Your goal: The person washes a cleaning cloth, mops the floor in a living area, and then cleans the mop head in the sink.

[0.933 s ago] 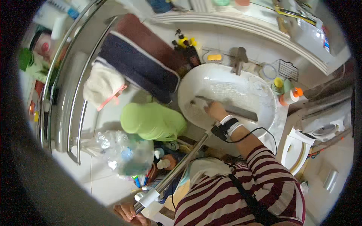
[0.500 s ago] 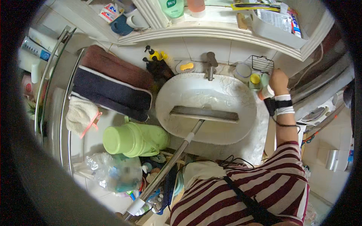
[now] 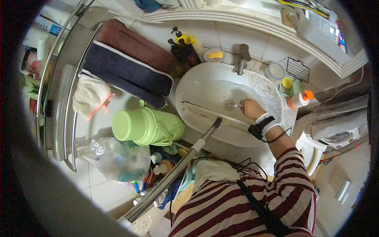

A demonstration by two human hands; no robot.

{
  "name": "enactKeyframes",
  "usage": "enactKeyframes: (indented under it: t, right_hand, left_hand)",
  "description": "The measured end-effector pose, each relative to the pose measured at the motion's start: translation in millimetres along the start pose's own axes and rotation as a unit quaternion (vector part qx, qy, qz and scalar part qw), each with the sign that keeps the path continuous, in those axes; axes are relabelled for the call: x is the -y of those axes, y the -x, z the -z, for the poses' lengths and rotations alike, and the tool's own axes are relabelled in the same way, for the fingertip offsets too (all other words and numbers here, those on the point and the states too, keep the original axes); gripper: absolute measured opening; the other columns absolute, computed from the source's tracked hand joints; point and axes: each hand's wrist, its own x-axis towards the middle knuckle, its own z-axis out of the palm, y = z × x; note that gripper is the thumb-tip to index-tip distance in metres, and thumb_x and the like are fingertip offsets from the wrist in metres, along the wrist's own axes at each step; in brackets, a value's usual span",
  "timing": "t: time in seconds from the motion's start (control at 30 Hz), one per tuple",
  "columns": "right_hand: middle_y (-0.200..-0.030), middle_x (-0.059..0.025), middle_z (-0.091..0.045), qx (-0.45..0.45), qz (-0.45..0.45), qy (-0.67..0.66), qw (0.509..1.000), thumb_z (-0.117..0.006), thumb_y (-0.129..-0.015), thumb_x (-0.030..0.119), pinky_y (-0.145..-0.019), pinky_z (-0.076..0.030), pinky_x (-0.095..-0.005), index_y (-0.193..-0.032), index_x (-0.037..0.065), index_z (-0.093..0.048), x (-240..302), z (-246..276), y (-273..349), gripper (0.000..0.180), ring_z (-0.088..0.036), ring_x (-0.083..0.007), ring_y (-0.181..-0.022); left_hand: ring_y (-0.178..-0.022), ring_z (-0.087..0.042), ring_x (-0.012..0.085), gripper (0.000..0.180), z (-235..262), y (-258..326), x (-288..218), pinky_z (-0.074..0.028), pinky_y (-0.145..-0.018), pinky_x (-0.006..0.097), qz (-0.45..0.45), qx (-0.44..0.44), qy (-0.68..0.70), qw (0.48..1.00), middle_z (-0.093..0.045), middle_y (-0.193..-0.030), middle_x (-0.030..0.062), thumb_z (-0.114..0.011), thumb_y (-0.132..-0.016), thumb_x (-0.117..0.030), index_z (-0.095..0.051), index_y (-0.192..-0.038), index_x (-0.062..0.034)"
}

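My right hand is closed above the white washbasin, a small pale thing poking from its fingers that I cannot make out. Just below the fingers lies the long flat head of a mop, resting across the basin and tilted to show a whitish side. Its metal pole slants down to the lower left. My left hand is out of sight. A white bottle with an orange cap stands on the counter right of the basin, apart from my hand.
Behind the basin are the tap and a yellow soap in a dish. A wire rack stands at the back right. Left of the basin are folded towels, a green thermos jug and a plastic bag. A shelf overhangs the back.
My right hand has moved left from the bottle to over the basin. The mop head has tilted from its dark side to its whitish side. The whole view has shifted.
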Motion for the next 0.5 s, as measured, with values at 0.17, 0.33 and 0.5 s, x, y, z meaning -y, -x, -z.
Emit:
enactKeyframes:
  t: [0.17, 0.33, 0.5]
  right_hand:
    - [-0.074, -0.0204, -0.06, 0.099, 0.016, 0.073, 0.992, -0.053, -0.072, 0.016, -0.067, -0.046, -0.0453, -0.079, 0.003, -0.061, 31, -6, -39, 0.016, -0.058, -0.0376, -0.072]
    - [-0.073, -0.0194, -0.062, 0.083, 0.048, 0.093, 0.991, -0.052, -0.074, 0.016, -0.065, -0.048, -0.0447, -0.073, 0.003, -0.065, 48, -16, -57, 0.019, -0.06, -0.0361, -0.071]
    - [-0.067, -0.0191, -0.06, 0.159, 0.083, 0.214, 0.96, -0.052, -0.072, 0.016, -0.06, -0.047, -0.0447, -0.067, 0.002, -0.062, 40, -21, -65, 0.018, -0.059, -0.037, -0.066]
  left_hand:
    - [-0.052, -0.035, 0.0105, 0.036, 3, 8, -6, -0.032, -0.05, 0.025, -0.012, -0.025, -0.005, 1.0, -0.036, -0.057, -0.0021, -0.052, -0.088, -0.036, -0.041, -0.063, -0.0118]
    - [-0.049, -0.033, 0.0098, 0.036, 50, -9, -30, -0.031, -0.048, 0.025, 0.114, 0.154, 0.091, 0.977, -0.034, -0.055, -0.0034, -0.053, -0.088, -0.035, -0.039, -0.062, -0.0132]
    - [-0.046, -0.031, 0.0096, 0.037, 18, 18, -21, -0.03, -0.046, 0.025, -0.02, -0.04, -0.027, 0.999, -0.033, -0.053, -0.0042, -0.054, -0.088, -0.034, -0.037, -0.061, -0.0144]
